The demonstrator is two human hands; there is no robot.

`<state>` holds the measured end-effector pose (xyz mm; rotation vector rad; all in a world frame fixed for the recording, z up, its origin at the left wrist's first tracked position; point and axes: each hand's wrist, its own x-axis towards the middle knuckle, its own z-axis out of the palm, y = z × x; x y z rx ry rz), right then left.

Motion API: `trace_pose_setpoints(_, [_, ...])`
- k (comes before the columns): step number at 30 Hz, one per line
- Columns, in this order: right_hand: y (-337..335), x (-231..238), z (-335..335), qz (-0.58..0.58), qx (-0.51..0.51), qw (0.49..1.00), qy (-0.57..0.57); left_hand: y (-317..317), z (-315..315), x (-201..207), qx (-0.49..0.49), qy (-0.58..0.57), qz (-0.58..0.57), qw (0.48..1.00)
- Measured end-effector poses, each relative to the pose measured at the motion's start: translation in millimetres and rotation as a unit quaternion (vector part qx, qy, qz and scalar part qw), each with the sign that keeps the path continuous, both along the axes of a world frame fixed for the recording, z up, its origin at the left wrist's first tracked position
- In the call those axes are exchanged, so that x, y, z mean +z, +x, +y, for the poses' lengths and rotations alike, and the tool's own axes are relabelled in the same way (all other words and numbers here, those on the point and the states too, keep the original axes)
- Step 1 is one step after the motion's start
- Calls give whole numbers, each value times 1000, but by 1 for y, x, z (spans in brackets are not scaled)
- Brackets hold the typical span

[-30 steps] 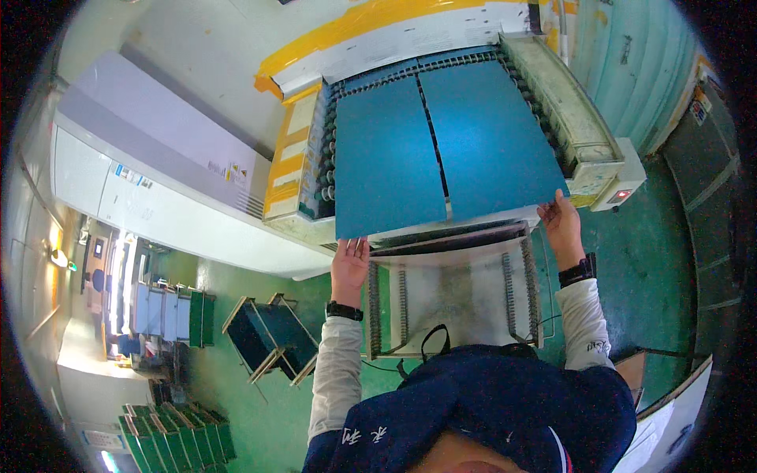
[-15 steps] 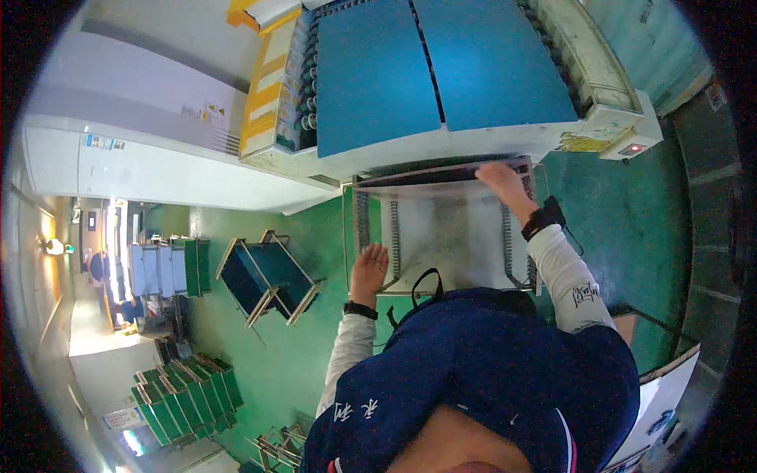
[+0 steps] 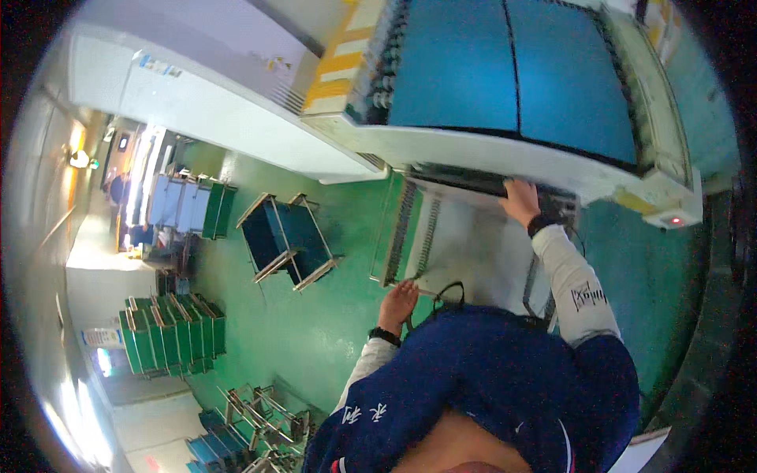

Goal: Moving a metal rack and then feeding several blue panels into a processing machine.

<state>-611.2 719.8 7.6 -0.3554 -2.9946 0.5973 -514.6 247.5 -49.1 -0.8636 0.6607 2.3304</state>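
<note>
In front of my body stands a metal rack (image 3: 471,251) with spring-like coils along its sides and a pale, flat inner surface. My right hand (image 3: 520,199) is at the rack's far edge, its fingers bent over the bar there. My left hand (image 3: 400,306) is by the near left corner of the rack, fingers together and stretched forward; I see nothing in it. Whether those fingertips touch the frame I cannot tell. Just beyond the rack, two blue panels (image 3: 453,67) lie side by side on a roller conveyor (image 3: 473,143).
A long white machine housing (image 3: 213,110) runs off to the left. On the green floor stand a rack with dark blue panels (image 3: 288,240), racks with green panels (image 3: 169,335) and several bare metal racks (image 3: 264,418). A red light (image 3: 675,221) glows on the conveyor's right corner.
My view has turned, so conveyor and rack appear farther right and tilted. My right hand's fingers have bent over the rack's far edge. My left hand remains near the near left corner.
</note>
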Motion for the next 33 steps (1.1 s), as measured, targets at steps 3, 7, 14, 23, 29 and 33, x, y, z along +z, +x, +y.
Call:
trace_pose_setpoints(3, [-6, -23, -2, -72, 49, 995, 48, 7, -1, -9, -18, 49, 25, 998])
trace_pose_setpoints(7, [-4, -31, -4, -60, 76, 992, 85, 2, 3, -13, -55, 3, 41, 998])
trace_pose_setpoints(14, [16, 21, -5, -16, 124, 989, 80, -25, 23, 35, -3, -115, 32, 993])
trace_pose_setpoints(23, [31, 124, -6, 33, 140, 987, 76, -83, 51, 116, -32, -61, 61, 996])
trace_pose_setpoints(29, [50, 157, -15, 109, 172, 979, 34, -98, 65, 146, -194, -106, 233, 947])
trace_pose_setpoints(33, [59, 164, -17, 100, 182, 978, 24, -103, 70, 143, -91, -59, 126, 986])
